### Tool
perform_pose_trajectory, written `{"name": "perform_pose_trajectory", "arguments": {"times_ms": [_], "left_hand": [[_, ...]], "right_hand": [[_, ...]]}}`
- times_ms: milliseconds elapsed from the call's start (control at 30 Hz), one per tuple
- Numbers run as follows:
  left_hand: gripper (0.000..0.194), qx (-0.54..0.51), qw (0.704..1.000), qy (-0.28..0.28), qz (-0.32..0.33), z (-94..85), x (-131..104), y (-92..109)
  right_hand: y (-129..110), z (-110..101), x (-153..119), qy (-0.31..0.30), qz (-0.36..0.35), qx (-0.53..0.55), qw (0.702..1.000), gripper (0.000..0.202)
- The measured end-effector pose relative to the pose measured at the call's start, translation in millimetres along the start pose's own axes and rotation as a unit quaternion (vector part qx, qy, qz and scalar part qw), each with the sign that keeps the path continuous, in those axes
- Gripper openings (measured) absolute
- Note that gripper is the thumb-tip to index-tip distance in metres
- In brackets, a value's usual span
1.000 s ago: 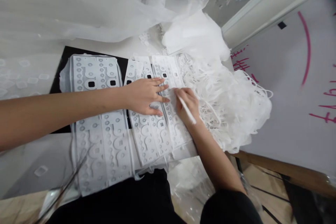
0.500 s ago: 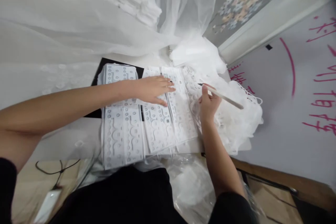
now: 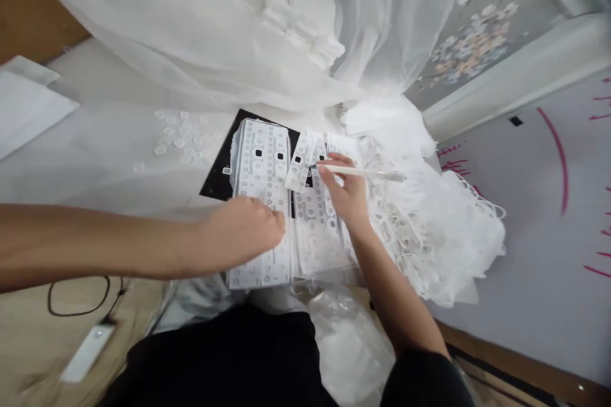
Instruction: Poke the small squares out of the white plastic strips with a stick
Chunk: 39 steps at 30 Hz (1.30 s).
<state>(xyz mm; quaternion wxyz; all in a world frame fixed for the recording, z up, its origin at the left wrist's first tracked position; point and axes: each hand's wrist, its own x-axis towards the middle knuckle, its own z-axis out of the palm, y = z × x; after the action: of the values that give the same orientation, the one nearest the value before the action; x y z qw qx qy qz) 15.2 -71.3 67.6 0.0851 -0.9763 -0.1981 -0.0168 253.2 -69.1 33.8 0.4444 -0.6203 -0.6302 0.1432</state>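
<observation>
Patterned stack (image 3: 265, 175) seen under L hand (image 3: 245, 232), curled, grip can't be told; tilted strip (image 3: 298, 173) seen just left of R hand (image 3: 347, 194), by which slim wht tool (image 3: 370, 172) is gripped.

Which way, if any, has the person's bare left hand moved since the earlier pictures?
Yes: against the flat black rectangular board, the left hand went left and toward the wearer, now over the leftmost white patterned sheets.

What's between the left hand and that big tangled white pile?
The head view shows part of a sheet stack, more patterned sheets, then the right forearm.
</observation>
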Motion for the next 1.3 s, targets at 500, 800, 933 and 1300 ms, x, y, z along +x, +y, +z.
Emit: {"name": "perform_pose_trajectory", "arguments": {"times_ms": [500,800,933,1300], "left_hand": [[0.023,0.128,0.983,0.13,-0.036,45.6,-22.3,37.2],[0.023,0.146,0.979,0.144,-0.01,41.3,-24.8,26.3],[0.027,0.135,0.98,0.145,-0.014,40.7,-24.8,28.4],[0.022,0.066,0.99,0.099,-0.076,32.1,-24.8,39.6]], "right_hand": [[-28.6,60.8,-26.8,-0.125,-0.152,-0.039,0.98,0.012],[-27.8,59.7,-28.7,-0.136,-0.152,-0.045,0.978,0.012],[-29.6,60.3,-28.2,-0.139,-0.156,-0.043,0.977,0.013],[-27.9,60.2,-30.4,-0.147,-0.182,-0.032,0.972,0.026]]}}
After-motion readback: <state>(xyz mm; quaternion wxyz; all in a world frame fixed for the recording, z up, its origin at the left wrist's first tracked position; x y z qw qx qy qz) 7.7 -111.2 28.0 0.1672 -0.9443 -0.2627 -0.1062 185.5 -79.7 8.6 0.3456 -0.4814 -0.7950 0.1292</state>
